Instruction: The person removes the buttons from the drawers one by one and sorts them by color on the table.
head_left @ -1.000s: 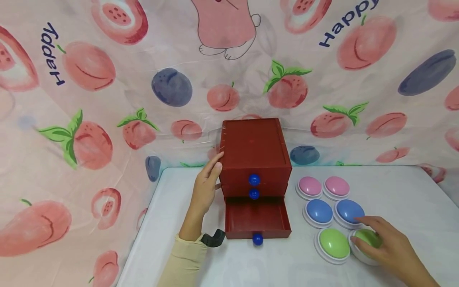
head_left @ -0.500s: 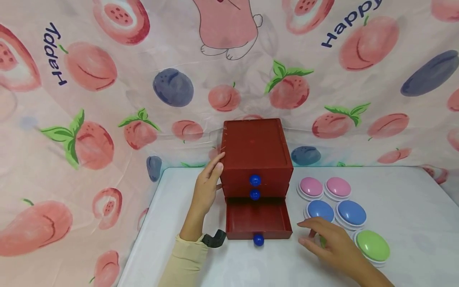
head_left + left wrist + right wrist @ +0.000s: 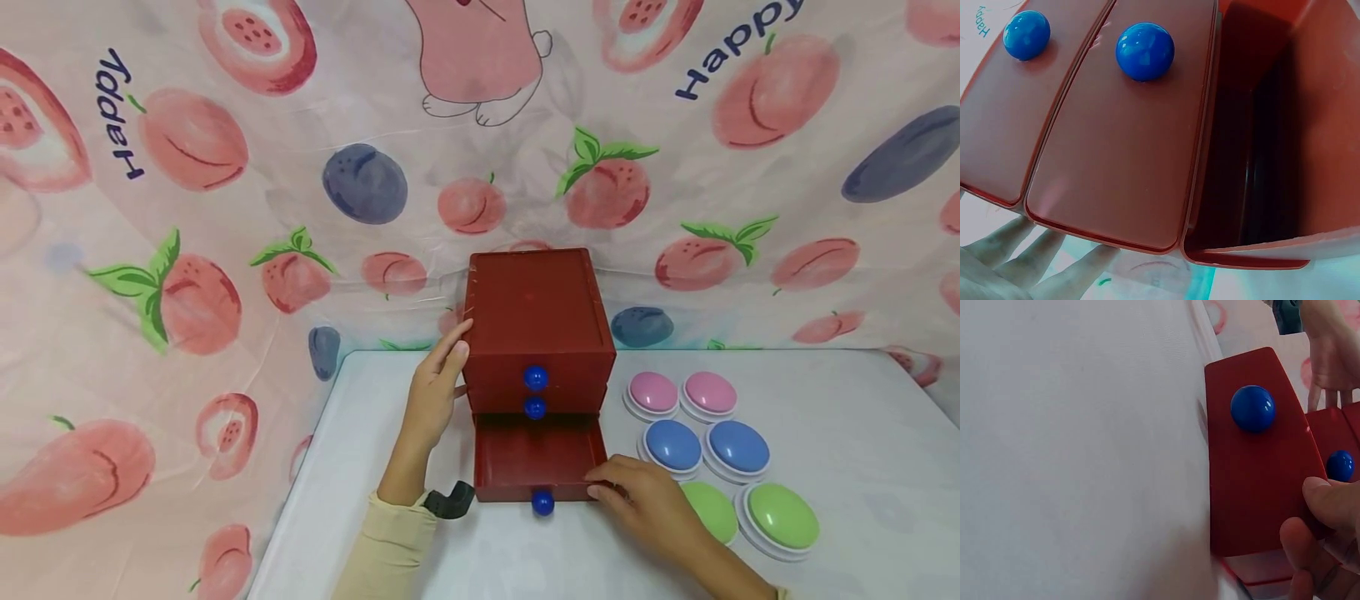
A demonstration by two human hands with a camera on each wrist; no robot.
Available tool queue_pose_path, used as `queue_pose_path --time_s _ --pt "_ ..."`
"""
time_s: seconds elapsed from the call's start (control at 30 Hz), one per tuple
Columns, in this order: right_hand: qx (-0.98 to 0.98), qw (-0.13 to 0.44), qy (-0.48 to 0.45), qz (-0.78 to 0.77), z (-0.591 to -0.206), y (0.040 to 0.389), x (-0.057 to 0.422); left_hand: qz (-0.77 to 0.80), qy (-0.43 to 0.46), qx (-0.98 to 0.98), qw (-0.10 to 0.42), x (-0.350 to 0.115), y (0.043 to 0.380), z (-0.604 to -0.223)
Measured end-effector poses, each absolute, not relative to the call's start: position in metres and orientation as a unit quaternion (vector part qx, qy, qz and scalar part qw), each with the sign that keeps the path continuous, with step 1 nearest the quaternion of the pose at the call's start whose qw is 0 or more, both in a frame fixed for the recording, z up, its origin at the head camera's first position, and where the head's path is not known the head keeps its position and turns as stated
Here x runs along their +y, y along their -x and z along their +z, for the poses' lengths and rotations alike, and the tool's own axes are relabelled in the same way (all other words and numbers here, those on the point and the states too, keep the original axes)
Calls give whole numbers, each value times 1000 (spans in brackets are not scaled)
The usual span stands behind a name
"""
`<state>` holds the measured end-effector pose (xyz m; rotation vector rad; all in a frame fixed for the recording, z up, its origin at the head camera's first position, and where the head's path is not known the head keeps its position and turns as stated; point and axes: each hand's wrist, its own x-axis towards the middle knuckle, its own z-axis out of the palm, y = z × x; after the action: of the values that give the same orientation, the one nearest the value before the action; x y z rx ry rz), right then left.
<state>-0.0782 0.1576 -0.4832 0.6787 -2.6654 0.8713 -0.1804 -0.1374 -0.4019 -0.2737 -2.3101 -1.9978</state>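
A dark red drawer cabinet stands against the patterned cloth. Its bottom drawer is pulled out, with nothing visible inside and a blue knob on the front. My left hand rests on the cabinet's left side, fingers extended; they show behind the upper drawer fronts in the left wrist view. At the right front corner of the pulled-out drawer is my right hand. Its thumb and fingers lie at the top edge of the drawer front, slightly bent and apart.
Right of the cabinet are pink round push buttons, blue ones and green ones, in pairs. My right forearm partly covers the nearer green button. The white table ends at the cloth behind.
My right hand has moved left from the outer green button, across the other green button, to the drawer's right front corner. My left hand and the drawer have stayed in place.
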Motion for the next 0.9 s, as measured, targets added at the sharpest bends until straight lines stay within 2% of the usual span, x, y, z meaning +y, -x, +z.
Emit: queue_pose_path --time_s 0.53,0.9 --pt "-934 106 -158 302 -478 91 146 -655 90 -749 38 -137 181 -403" --pt "-940 146 -127 282 -479 106 136 -653 89 -751 39 -137 181 -403"
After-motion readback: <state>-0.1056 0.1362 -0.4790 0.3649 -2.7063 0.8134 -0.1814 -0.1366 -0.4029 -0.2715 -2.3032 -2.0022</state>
